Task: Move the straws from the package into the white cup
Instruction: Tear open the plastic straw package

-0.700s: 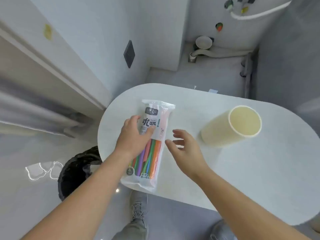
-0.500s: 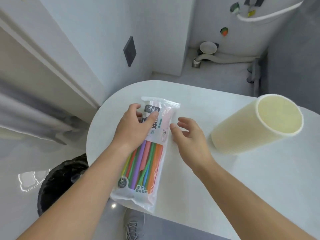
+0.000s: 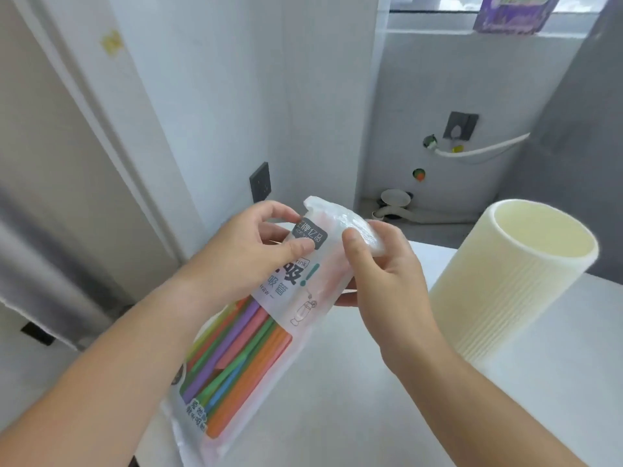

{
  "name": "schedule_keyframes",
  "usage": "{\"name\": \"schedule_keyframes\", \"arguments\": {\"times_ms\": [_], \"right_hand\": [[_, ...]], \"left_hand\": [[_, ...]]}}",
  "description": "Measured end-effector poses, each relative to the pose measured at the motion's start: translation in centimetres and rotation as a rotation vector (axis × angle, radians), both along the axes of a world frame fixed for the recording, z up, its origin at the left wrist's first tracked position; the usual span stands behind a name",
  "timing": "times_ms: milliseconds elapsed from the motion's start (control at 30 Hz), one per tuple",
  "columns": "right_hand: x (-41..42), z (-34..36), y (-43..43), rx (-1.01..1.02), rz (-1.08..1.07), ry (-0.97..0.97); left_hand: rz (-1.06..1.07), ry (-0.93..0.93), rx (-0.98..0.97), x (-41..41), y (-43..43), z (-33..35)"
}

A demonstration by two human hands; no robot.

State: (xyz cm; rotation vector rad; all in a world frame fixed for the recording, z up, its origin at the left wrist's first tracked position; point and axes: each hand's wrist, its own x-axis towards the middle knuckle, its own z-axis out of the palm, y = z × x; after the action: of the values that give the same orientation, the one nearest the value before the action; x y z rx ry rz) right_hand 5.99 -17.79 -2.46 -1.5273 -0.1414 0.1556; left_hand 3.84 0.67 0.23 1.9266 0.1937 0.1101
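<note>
Package (image 3: 269, 332) is tipped up over the table (image 3: 354, 399), in both my hands. Left hand (image 3: 249, 251) pinches its top by the dark label. Right hand (image 3: 381, 274) pinches the crumpled top corner. Long axis slants from that top down toward the table's near left edge, straws (image 3: 236, 352) inside. White cup (image 3: 512, 281) stands to the right, nearer my right hand. Top looks unopened.

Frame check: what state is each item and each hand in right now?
package, held up tilted by both hands at its top end; whether opened, cannot tell.
straws, inside the package.
white cup, upright on the table, no straws showing in it.
left hand, pinches the package's top by the dark label.
right hand, grips the package's crumpled top corner.
</note>
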Motion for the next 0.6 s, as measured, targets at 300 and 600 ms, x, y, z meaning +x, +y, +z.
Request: {"name": "schedule_keyframes", "arguments": {"times_ms": [300, 600], "right_hand": [[-5.0, 6.7, -2.2, 0.101, -0.119, -0.328], [-13.5, 7.2, -5.7, 0.048, 0.059, -0.375]], "left_hand": [[0.033, -0.343, 0.306, -3.6, -2.4, 6.0], [-0.096, -0.26, -0.034, -12.9, -8.6, 7.9]]}}
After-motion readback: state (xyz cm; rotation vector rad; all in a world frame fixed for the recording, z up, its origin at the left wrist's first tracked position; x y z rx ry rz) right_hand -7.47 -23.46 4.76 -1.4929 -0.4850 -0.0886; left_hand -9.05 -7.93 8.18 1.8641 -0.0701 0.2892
